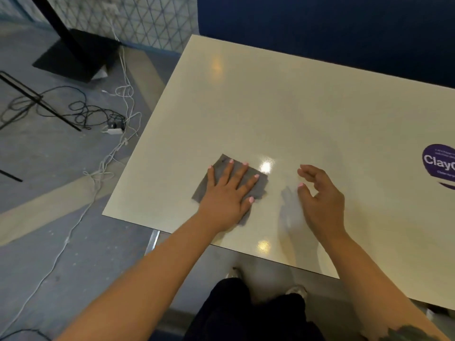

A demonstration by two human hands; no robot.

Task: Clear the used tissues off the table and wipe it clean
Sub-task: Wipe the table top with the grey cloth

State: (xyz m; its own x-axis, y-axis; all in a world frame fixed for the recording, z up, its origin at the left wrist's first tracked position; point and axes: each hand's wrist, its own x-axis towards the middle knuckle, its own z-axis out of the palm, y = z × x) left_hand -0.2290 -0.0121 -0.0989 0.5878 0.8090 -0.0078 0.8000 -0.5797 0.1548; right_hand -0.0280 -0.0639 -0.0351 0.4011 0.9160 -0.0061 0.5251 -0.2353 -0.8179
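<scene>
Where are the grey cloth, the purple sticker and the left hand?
grey cloth (259,184): head view, bare right part beside the fingers.
purple sticker (439,161): head view, on its white lettering.
left hand (227,193): head view, back of the hand.

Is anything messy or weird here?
The table itself looks tidy: no tissues show on it, just the grey cloth flat under the left hand. The right hand hovers, holding nothing. The mess is the cables tangled loose across the floor, left of the table.
</scene>
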